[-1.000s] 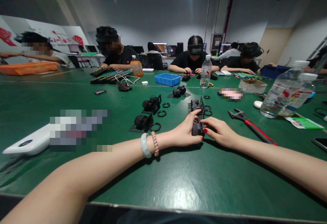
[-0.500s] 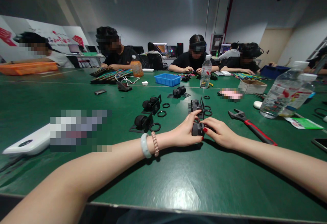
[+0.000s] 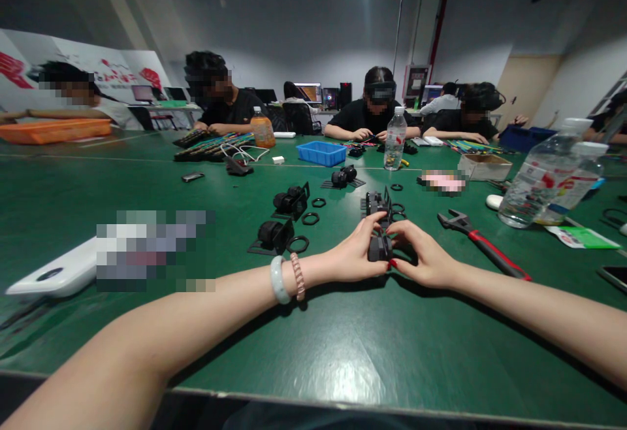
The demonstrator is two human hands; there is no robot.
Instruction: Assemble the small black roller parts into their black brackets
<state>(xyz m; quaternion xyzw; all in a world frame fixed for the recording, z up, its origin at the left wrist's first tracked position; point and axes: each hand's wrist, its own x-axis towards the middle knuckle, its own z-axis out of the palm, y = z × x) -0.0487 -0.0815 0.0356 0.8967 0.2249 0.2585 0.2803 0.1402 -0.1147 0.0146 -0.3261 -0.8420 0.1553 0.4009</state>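
Observation:
A small black part (image 3: 379,247) is gripped between the thumb and fingers of my left hand (image 3: 353,250). My right hand (image 3: 427,255) curves around the part's right side, its fingertips at the part's upper and lower edges; what they pinch is partly hidden. Just beyond my fingers stands another black assembly (image 3: 376,201), with black rings (image 3: 399,217) to its right. Left of my hands are more black assemblies (image 3: 272,235) on flat brackets, with black hex rings (image 3: 298,244) beside them.
A red-handled adjustable wrench (image 3: 494,253) lies right of my right hand. Clear bottles (image 3: 539,175) stand at the right. A white device (image 3: 59,270) lies at the left. Farther back are a blue tray (image 3: 321,153), a cardboard box (image 3: 484,166) and several people seated across the table.
My right hand's fingers have arched wider, and its thumb has moved down to the part's lower edge. My left hand has stayed on the part, nearly unmoved.

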